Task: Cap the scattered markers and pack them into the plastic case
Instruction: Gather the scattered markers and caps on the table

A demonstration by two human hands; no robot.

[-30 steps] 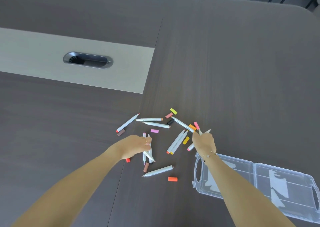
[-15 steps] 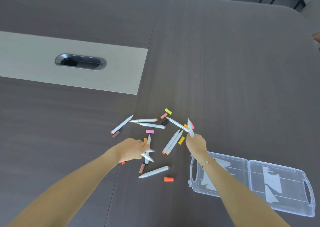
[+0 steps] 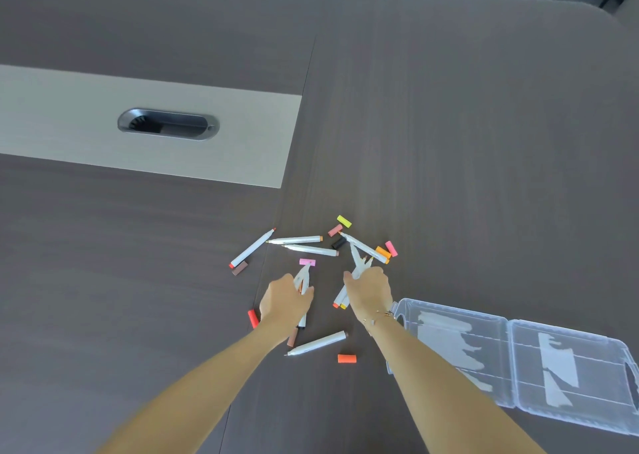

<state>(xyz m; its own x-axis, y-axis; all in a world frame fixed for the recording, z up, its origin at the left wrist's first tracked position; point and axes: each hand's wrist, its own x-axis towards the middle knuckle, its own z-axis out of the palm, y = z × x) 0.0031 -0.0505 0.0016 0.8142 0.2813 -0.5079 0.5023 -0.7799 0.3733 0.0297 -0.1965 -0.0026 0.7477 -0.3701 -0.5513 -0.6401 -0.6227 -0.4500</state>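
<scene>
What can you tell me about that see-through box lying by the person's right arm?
The plastic case is clear and colourless, opened flat into two shallow halves joined at a middle hinge, with a cut-out handle at each outer end. It lies on the dark table, with no markers visible inside, only pale reflections. The right forearm crosses above its near-left end; whether they touch is unclear.

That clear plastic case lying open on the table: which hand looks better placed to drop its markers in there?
Probably the right hand. It grips a bunch of markers, and the open plastic case lies just beside its wrist. The left hand, also gripping markers, would have to cross over the right arm.
</scene>
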